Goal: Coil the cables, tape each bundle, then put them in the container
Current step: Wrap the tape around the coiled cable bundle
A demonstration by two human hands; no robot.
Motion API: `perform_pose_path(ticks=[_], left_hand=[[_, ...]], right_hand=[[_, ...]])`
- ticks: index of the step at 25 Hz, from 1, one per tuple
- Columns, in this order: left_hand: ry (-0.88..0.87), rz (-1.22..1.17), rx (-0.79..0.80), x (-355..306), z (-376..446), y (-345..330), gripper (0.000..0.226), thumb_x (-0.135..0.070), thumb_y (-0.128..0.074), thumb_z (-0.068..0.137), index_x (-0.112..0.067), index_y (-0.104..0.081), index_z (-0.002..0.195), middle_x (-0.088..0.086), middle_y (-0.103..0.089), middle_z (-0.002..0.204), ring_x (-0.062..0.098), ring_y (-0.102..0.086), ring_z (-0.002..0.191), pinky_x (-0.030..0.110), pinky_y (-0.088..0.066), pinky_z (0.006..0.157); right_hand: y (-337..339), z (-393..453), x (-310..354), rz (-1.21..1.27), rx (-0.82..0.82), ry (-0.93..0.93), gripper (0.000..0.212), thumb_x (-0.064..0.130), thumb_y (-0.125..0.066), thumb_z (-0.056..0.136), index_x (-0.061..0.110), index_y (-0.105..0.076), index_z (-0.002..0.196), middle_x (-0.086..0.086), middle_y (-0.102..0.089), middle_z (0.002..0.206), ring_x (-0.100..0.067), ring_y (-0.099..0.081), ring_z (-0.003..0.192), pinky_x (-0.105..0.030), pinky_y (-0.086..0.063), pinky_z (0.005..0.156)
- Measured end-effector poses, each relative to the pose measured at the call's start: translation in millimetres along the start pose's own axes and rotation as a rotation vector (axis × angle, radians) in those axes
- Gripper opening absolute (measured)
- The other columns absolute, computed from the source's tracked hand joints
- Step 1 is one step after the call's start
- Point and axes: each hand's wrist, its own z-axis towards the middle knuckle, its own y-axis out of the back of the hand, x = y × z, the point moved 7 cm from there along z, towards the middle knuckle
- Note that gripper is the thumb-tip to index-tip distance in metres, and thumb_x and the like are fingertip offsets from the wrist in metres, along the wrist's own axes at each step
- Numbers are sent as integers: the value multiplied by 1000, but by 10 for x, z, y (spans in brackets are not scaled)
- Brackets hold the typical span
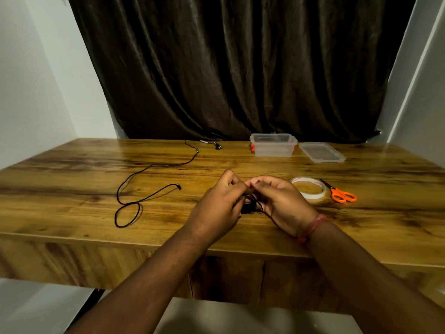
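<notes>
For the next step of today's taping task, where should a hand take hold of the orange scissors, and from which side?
Grip the orange scissors by the orange handle loops, which point toward the near table edge, while the blades point away toward the lid. Probably best to come from the near right with the right hand: the tape roll lies close on the left, and the handles sit clear of it.

Both hands meet over the near middle of the table (72,169): the left hand (220,203) and right hand (280,201) hold a small black cable bundle (250,206) between them, fingertips touching above it. A loose cable (144,179) trails left. Tape (309,189) and scissors (340,192) lie right; the container (273,145) and lid (321,152) stand far right.
</notes>
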Motion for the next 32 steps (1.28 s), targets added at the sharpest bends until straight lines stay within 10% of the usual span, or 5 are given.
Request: perform_pose_path(ticks=[14,19,32], left_hand=[[-27,50,86,-30,-5,-73,14,-25,-51,98,-16,-60,105,-5,-40,101,11,-55,72,39,-53,60],[66,-169,111,18,-5,-82,16,-22,-54,99,-17,-63,111,-9,-46,98,4,-58,75,12,-45,60],[427,-557,23,276,3,-74,4,-15,-63,96,-11,-61,97,13,-69,74,20,-72,61,30,-59,55]], right_hand=[[141,15,10,-15,-143,9,16,-9,-58,89,6,-60,96,-7,-68,75,-14,-61,66,-20,-50,59],[200,7,59,-79,-204,91,16,-7,-60,89,8,-61,95,-7,-66,74,-19,-59,68,-29,-50,64],[-53,-168,342,-750,-145,481,16,4,-63,90,20,-62,94,9,-61,84,-1,-57,78,-18,-48,72]])
